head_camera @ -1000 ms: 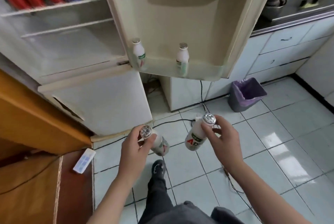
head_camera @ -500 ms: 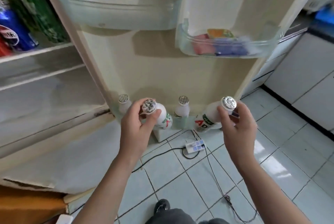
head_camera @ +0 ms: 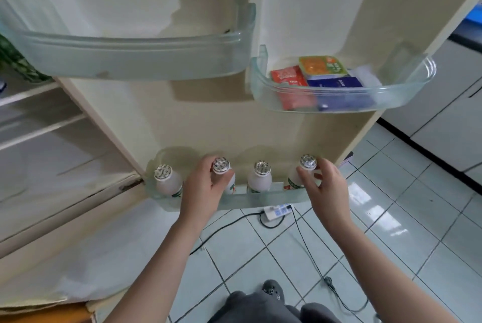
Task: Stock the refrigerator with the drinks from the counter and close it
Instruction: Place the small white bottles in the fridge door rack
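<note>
Tilted in mid-air a moment ago, the left bottle (head_camera: 221,165) and right bottle (head_camera: 308,161) now stand in the bin (head_camera: 260,201) at 6 o'clock on the door (head_camera: 208,119), left hand (head_camera: 206,188) and right hand (head_camera: 327,187) each with grip curled round one; release seems next.

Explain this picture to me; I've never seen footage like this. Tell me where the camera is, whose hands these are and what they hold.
No machine here: a camera worn on a person's head looks down at their bare hands. Four foil-capped drink bottles sit in the bottom shelf of the open refrigerator door. The left hand grips the second bottle from the left, the right hand the fourth bottle. The first bottle and third bottle stand free. A higher bin holds packets.
</note>
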### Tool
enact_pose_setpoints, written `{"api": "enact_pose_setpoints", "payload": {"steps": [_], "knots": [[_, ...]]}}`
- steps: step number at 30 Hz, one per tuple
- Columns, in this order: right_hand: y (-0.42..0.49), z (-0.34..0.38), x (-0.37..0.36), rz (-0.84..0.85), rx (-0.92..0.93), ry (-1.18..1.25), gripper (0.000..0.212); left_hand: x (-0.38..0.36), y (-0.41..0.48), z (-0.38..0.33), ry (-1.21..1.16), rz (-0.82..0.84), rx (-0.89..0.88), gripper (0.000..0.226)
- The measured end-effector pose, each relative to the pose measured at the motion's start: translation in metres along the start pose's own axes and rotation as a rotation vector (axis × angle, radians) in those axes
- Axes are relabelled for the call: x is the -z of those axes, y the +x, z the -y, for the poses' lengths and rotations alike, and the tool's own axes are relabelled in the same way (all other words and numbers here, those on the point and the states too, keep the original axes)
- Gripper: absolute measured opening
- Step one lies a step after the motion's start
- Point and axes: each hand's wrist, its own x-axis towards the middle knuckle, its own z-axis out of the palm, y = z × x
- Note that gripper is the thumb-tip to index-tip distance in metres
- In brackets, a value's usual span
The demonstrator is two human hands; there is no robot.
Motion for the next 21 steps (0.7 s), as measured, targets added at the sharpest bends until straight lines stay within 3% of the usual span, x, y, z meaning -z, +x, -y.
{"api": "enact_pose_setpoints", "payload": {"steps": [9, 14, 18, 21], "knots": [[-0.002, -0.002, -0.008, -0.002, 0.01, -0.074, 0.032, -0.005, -0.005, 0.01, -0.044, 0.067, 0.056, 0.025], [-0.015, -0.004, -0.008, -0.014, 0.0, -0.123, 0.041, -0.008, -0.014, 0.014, -0.038, -0.036, 0.051, 0.047], [-0.043, -0.013, -0.006, -0.152, -0.076, -0.057, 0.046, -0.019, -0.033, 0.015, -0.06, -0.357, -0.185, 0.051], [-0.081, -0.035, -0.001, -0.206, -0.128, -0.07, 0.04, -0.034, -0.05, 0.029, 0.024, -0.374, -0.454, 0.045]]}}
